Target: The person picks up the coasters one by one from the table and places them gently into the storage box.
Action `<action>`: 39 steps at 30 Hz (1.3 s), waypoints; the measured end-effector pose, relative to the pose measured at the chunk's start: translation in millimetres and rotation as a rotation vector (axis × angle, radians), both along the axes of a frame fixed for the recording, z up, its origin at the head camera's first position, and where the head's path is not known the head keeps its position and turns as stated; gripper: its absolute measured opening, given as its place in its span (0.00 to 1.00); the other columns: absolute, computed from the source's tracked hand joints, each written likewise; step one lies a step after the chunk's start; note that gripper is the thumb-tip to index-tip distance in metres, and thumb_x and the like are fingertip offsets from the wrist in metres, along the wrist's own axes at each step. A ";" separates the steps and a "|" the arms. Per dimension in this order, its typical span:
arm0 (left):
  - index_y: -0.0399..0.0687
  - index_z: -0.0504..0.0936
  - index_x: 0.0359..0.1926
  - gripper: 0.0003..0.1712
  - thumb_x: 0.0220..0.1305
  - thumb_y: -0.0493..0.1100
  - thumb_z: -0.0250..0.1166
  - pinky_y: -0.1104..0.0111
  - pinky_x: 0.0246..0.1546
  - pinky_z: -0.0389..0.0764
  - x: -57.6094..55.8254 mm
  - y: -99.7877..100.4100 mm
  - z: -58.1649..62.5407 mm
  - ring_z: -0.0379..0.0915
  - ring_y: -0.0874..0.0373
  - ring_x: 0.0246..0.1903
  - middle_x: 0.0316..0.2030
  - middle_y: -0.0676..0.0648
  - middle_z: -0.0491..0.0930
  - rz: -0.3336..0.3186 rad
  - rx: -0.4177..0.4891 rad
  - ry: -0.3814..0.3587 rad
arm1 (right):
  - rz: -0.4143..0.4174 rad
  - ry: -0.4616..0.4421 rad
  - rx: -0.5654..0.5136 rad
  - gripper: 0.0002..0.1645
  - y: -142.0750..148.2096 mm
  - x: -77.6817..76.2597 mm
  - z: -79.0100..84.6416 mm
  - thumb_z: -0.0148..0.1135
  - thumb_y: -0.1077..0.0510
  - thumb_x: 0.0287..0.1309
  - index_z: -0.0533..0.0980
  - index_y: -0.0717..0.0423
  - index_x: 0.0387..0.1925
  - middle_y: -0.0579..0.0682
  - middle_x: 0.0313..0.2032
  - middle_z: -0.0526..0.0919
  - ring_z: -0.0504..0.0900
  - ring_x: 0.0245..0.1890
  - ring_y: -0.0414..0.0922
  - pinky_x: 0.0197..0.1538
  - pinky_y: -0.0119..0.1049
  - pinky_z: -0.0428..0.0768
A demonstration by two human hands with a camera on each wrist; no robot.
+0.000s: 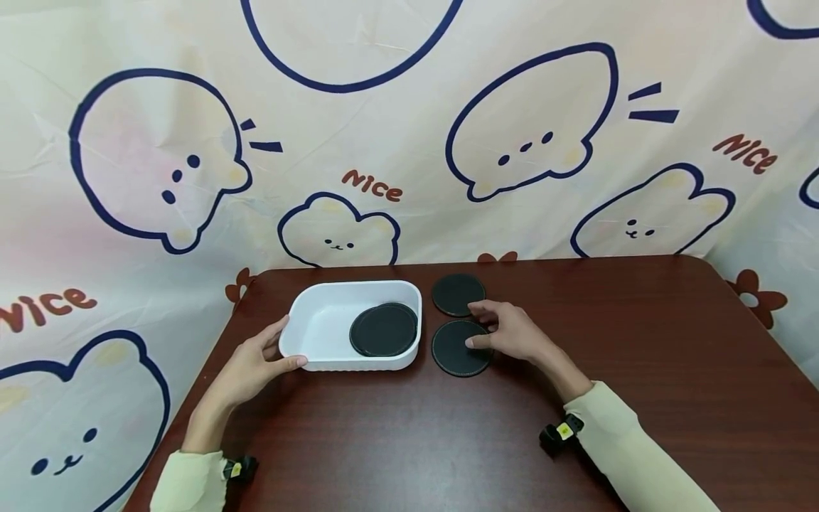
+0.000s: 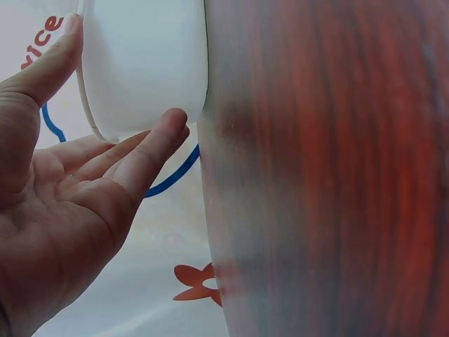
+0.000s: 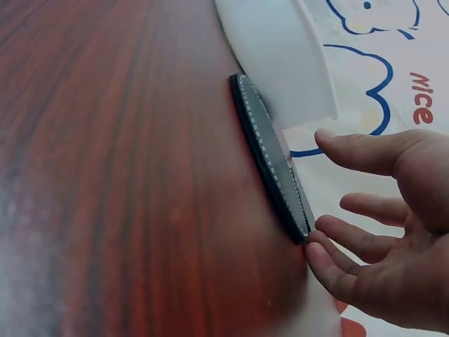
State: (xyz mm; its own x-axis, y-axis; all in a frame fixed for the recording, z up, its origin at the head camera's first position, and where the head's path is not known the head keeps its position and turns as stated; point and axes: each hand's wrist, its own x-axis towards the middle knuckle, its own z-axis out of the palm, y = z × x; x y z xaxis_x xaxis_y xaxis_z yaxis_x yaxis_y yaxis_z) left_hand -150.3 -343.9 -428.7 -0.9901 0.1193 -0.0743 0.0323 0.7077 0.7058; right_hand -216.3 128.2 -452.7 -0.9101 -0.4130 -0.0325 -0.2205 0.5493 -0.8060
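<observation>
A white rectangular tub [image 1: 320, 341] stands on the table, with a round black coaster [image 1: 384, 330] lying inside its right half. Spread along the tub's left end is my left hand [image 1: 252, 366], its thumb on the near corner and its fairly straight fingers touching the end wall. Right of the tub, two more black coasters lie flat, one far [image 1: 458, 294] and one near [image 1: 459, 348]. My right hand [image 1: 512, 331] is over the near coaster's right side, thumb and fingers apart. In the right wrist view, its fingertips [image 3: 319, 242] meet the stitched edge of a coaster [image 3: 270, 158].
The dark reddish-brown wooden table [image 1: 384, 441] runs under everything. Directly behind its far edge hangs a pale cloth [image 1: 409, 128] printed with blue cartoon outlines. Small black cameras sit on the left wrist [image 1: 239, 469] and right wrist [image 1: 561, 434].
</observation>
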 end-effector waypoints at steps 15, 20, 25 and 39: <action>0.36 0.51 0.85 0.60 0.67 0.52 0.77 0.46 0.61 0.83 0.6 -0.1 -1.4 0.74 0.30 0.71 0.78 0.25 0.64 -0.006 0.019 0.005 | 0.041 0.026 0.137 0.45 -14.2 -2.3 4.9 0.85 0.57 0.52 0.77 0.57 0.72 0.61 0.67 0.82 0.80 0.67 0.59 0.66 0.56 0.82; 0.37 0.51 0.85 0.60 0.67 0.52 0.77 0.47 0.61 0.84 0.5 -0.6 -1.4 0.74 0.31 0.71 0.77 0.25 0.65 -0.006 0.028 0.000 | 0.040 0.058 0.186 0.48 -14.0 -0.2 4.2 0.87 0.61 0.48 0.77 0.58 0.71 0.59 0.67 0.82 0.80 0.68 0.60 0.68 0.56 0.81; 0.37 0.51 0.85 0.60 0.67 0.53 0.77 0.47 0.61 0.83 0.2 -0.5 -1.8 0.75 0.31 0.70 0.77 0.26 0.65 -0.004 0.027 -0.005 | 0.031 0.034 0.157 0.44 -12.6 -0.4 1.3 0.87 0.65 0.46 0.80 0.57 0.67 0.59 0.66 0.83 0.79 0.67 0.61 0.68 0.57 0.81; 0.37 0.52 0.85 0.60 0.67 0.54 0.77 0.45 0.61 0.82 -0.3 -1.1 -2.4 0.74 0.30 0.70 0.78 0.25 0.64 0.001 0.009 -0.002 | -0.058 0.016 0.071 0.38 -2.0 -6.4 -1.8 0.81 0.64 0.57 0.78 0.58 0.69 0.61 0.56 0.87 0.85 0.52 0.54 0.52 0.46 0.88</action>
State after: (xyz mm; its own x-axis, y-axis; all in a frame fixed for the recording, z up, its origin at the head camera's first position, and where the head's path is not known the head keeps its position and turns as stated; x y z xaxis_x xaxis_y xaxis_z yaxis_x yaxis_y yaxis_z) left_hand -150.6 -344.9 -431.1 -0.9901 0.1185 -0.0753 0.0298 0.7012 0.7124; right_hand -222.7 126.3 -454.5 -0.9331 -0.3567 -0.0454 -0.1989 0.6172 -0.7613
